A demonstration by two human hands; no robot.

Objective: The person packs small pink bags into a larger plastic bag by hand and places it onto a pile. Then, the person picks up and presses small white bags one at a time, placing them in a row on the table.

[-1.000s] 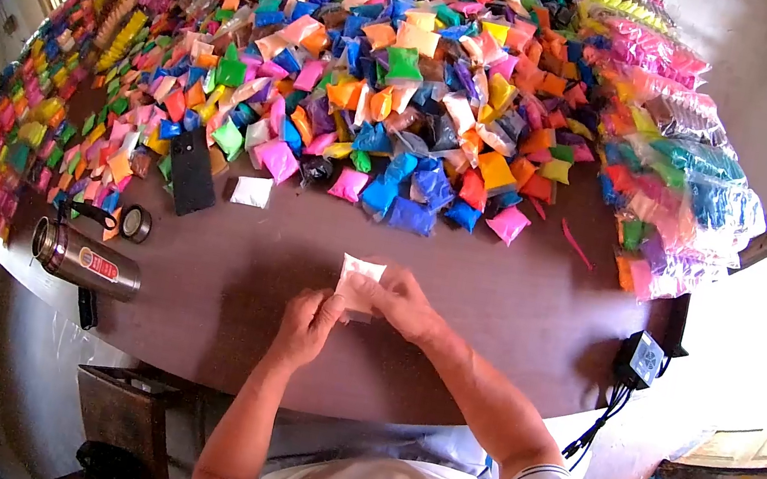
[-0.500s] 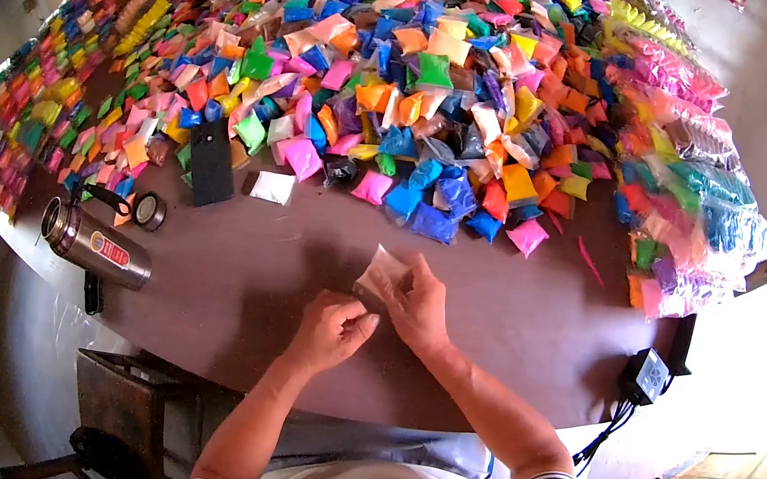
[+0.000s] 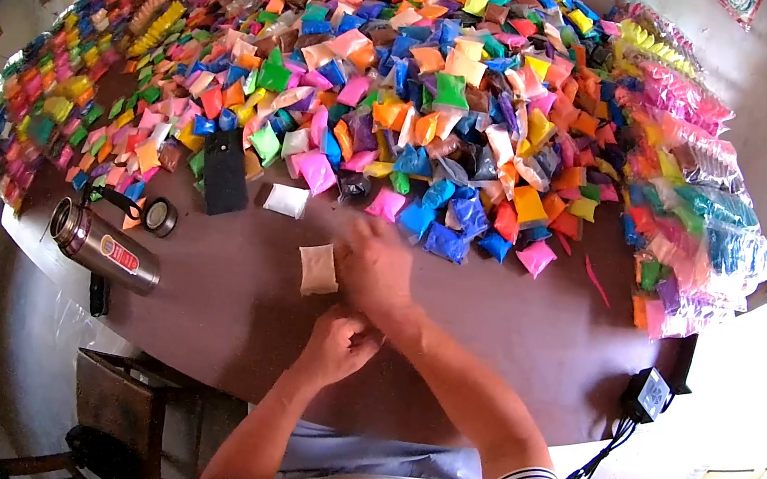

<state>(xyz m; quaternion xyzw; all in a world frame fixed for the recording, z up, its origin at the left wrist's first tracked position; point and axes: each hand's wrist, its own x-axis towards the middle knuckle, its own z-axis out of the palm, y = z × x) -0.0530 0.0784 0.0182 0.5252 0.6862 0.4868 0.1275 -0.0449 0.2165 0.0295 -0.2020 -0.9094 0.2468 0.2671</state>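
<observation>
A small pale beige packet (image 3: 318, 270) lies on the brown table, just left of my right hand (image 3: 376, 267). That hand is smeared by motion, and its fingers do not show clearly. Closer to me, my left hand (image 3: 341, 344) is closed with its fingers curled in, right below my right wrist; its inside is hidden. Up from the beige packet sits a white packet (image 3: 287, 200), with a pink packet (image 3: 386, 205) and several blue packets (image 3: 447, 242) farther right.
Colourful packets (image 3: 431, 75) heap across the back of the table (image 3: 219, 314). Bagged packets (image 3: 703, 212) line the right side. At the left are a steel flask (image 3: 113, 250), its lid (image 3: 160, 216) and a black flat object (image 3: 226, 173). A black adapter (image 3: 648, 395) hangs at the right edge.
My right hand has moved forward and left, and the pale packet that was at its fingers now lies to its left. My left hand stays closed, with little movement.
</observation>
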